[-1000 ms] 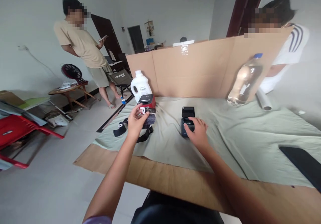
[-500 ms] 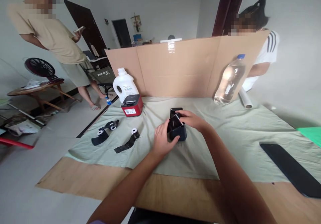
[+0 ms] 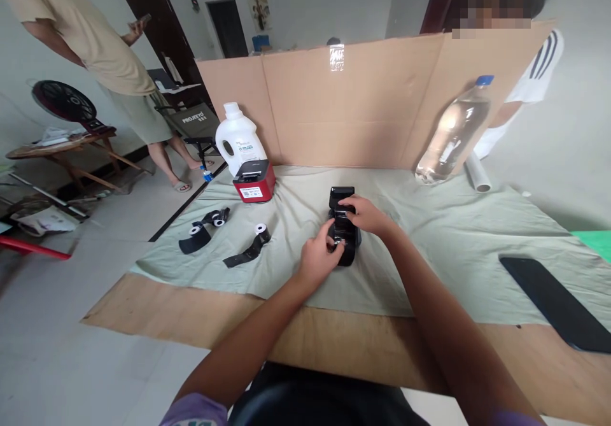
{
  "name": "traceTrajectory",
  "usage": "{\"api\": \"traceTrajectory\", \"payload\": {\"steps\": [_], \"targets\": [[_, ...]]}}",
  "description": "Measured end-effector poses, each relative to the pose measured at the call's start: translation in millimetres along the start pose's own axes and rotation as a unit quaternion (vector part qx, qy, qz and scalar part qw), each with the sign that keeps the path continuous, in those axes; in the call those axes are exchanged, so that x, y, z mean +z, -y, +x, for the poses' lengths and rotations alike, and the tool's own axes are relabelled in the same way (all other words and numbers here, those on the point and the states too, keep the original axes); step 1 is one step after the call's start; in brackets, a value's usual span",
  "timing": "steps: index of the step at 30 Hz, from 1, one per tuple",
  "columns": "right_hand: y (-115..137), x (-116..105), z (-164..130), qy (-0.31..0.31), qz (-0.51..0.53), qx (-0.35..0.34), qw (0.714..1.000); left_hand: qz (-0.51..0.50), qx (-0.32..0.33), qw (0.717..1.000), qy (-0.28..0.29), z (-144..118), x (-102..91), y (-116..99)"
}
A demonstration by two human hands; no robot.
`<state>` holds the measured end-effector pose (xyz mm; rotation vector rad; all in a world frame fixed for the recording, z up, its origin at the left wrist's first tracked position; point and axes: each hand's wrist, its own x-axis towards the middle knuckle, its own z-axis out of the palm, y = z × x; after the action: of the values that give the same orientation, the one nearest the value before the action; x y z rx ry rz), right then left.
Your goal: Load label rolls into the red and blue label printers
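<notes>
Both hands, left hand and right hand, gripped the black printer, fingers curled, near the red printer; its roll seemingly needed seating.

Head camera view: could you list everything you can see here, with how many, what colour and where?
black label printer: 1, black, lid open, mid-cloth between both hands
red label printer: 1, red with black top, far left of cloth
white jug: 1, white, behind the red label printer
paper rolls: 3, white with black strips, left on cloth
water bottle: 1, clear with blue cap, leaning on cardboard screen
cardboard screen: 1, brown, along far edge
cloth: 1, pale green, over the table
black flat slab: 1, right on cloth
white tube: 1, far right
people: 2, standing, far left and behind the screen
left hand: grip on the black label printer's near side
right hand: on its top
</notes>
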<state>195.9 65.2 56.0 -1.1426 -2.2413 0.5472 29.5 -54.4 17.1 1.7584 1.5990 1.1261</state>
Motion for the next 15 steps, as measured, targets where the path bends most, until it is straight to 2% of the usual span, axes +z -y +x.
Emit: {"api": "traceTrajectory", "payload": {"steps": [5,10,13,15], "targets": [[-11,18,0,0.003,-0.083,0.047,0.995,-0.116,-0.043,0.992,0.010,0,10.1,6],[-8,28,-2,-0.019,-0.165,0.112,0.980,-0.150,-0.078,0.986,-0.002,5,9.6,12],[-7,29,-1,-0.082,-0.206,0.167,0.961,-0.154,-0.080,0.985,-0.001,6,8.6,11],[-8,27,1,-0.140,-0.202,0.169,0.954,-0.160,-0.078,0.984,0.000,6,8.6,10]]}}
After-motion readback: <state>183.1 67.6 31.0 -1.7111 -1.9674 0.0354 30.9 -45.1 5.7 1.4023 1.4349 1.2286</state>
